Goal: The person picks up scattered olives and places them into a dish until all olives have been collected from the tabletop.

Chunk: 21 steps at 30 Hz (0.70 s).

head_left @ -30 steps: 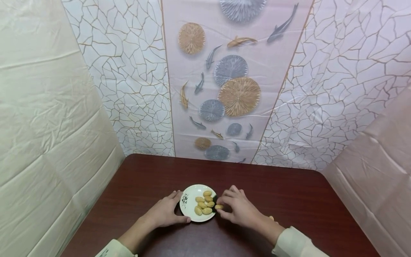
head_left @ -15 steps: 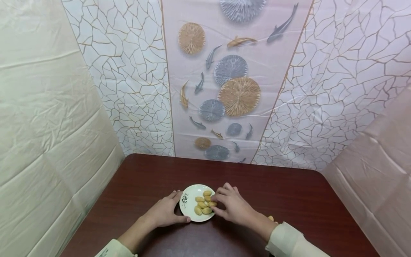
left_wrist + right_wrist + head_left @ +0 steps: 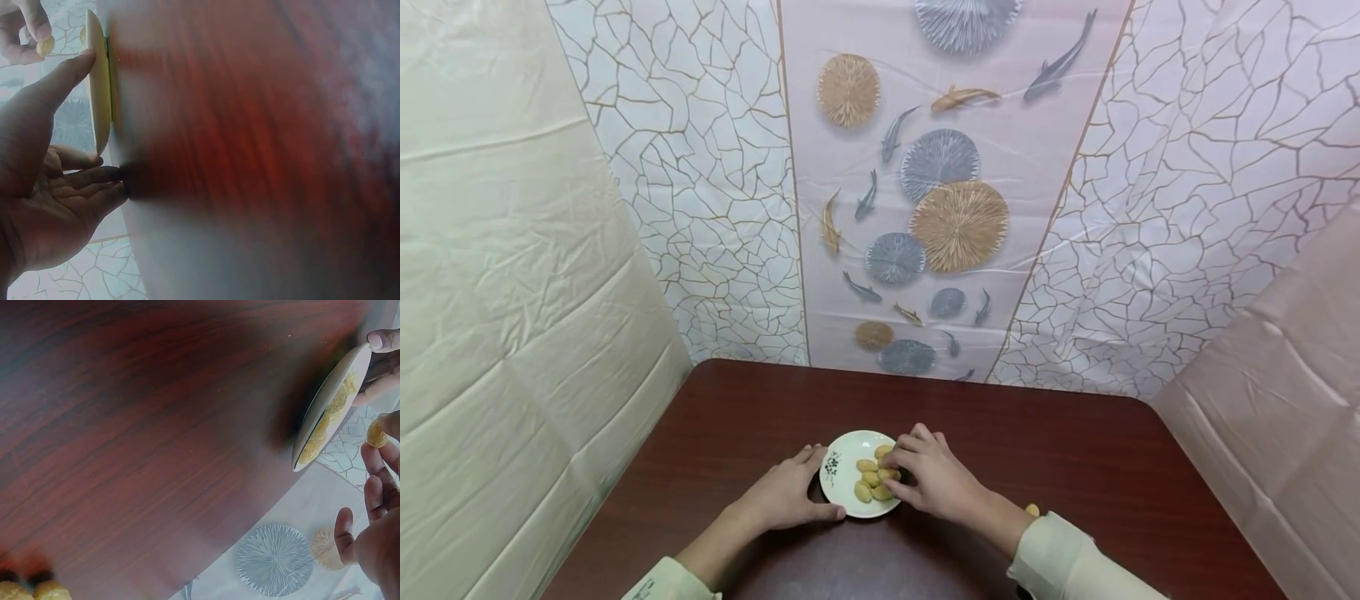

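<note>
A white plate (image 3: pixel 848 502) with a dark floral print stands on the table, with several small yellow oval pieces (image 3: pixel 862 491) on its right half. My left hand (image 3: pixel 782 493) holds the plate's left side, thumb at the near rim and fingers at the far rim. My right hand (image 3: pixel 938 477) is over the plate's right edge. In the right wrist view, its thumb and fingertips pinch one yellow oval piece (image 3: pixel 376 434) with a wrinkled surface. That piece is above the others and apart from them. The right fingers hide some pieces in the head view.
The dark red wooden table (image 3: pixel 775 400) has patterned cloth (image 3: pixel 730 250) hanging behind it and pale cloth on both sides. More yellow pieces (image 3: pixel 51 590) lie on the table near my right forearm, mostly hidden by it in the head view.
My right hand has moved left with a yellow piece, from beside the plate to over its right part. The left hand and the plate have stayed in place.
</note>
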{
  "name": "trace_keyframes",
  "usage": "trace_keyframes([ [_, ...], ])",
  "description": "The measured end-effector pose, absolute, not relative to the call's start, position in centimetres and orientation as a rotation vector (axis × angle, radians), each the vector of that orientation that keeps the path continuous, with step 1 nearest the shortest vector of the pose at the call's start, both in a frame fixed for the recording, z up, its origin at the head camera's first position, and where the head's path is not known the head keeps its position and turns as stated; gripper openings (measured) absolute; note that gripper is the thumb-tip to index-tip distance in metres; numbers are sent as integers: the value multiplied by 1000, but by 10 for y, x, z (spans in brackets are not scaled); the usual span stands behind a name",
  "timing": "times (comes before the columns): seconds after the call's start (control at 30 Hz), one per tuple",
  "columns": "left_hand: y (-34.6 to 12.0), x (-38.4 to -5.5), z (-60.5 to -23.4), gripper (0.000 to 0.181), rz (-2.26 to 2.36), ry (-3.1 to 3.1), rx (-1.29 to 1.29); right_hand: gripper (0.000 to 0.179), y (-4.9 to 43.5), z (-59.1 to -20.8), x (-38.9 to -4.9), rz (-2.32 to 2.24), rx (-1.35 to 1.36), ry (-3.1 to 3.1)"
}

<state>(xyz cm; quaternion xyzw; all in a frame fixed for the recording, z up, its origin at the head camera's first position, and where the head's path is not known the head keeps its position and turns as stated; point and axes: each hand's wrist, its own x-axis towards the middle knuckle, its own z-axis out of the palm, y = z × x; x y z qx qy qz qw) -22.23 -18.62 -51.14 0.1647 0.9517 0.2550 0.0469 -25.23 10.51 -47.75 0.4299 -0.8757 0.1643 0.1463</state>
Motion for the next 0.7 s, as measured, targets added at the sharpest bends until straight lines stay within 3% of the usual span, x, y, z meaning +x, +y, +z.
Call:
trace_keyframes([
  [0.7,-188,-223,-512,119,770,2903,504,15,82,-481,-259,427,1238,-2608],
])
